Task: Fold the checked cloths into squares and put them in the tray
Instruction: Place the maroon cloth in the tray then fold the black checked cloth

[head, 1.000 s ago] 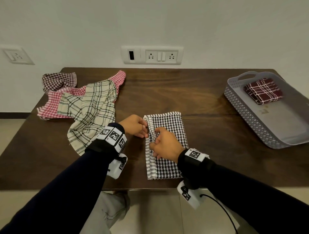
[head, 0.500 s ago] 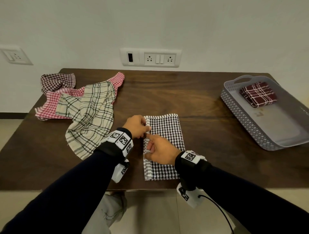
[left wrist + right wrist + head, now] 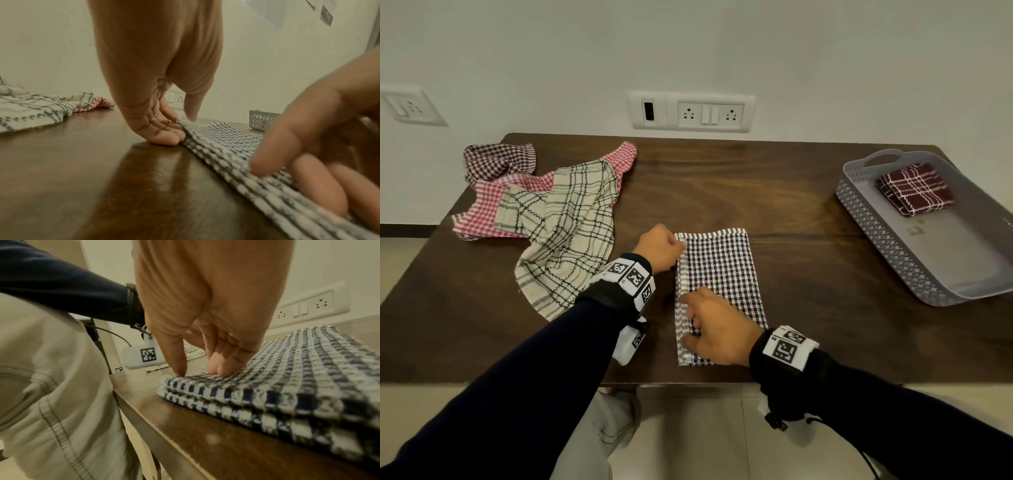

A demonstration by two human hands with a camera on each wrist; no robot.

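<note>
A black-and-white checked cloth (image 3: 722,270) lies folded into a long strip at the table's front middle. My left hand (image 3: 664,248) is at its far left corner. In the left wrist view, thumb and curled fingers of this left hand (image 3: 174,126) pinch the cloth (image 3: 226,139) at its edge. My right hand (image 3: 705,325) rests on the strip's near left part. In the right wrist view, thumb tip and fingertips of that right hand (image 3: 197,373) press down on the cloth (image 3: 298,369). A grey tray (image 3: 893,260) at the right holds a folded maroon cloth (image 3: 914,193).
A loose pile sits at the table's left: a cream cloth with dark lines (image 3: 571,233), a red-and-white checked cloth (image 3: 482,216) and a maroon checked cloth (image 3: 496,161). The folded strip's near end lies close to the table's front edge (image 3: 688,380). The wall with sockets (image 3: 691,113) stands behind.
My right hand has slid toward me along the strip's left edge. My left hand has stayed at the far left corner.
</note>
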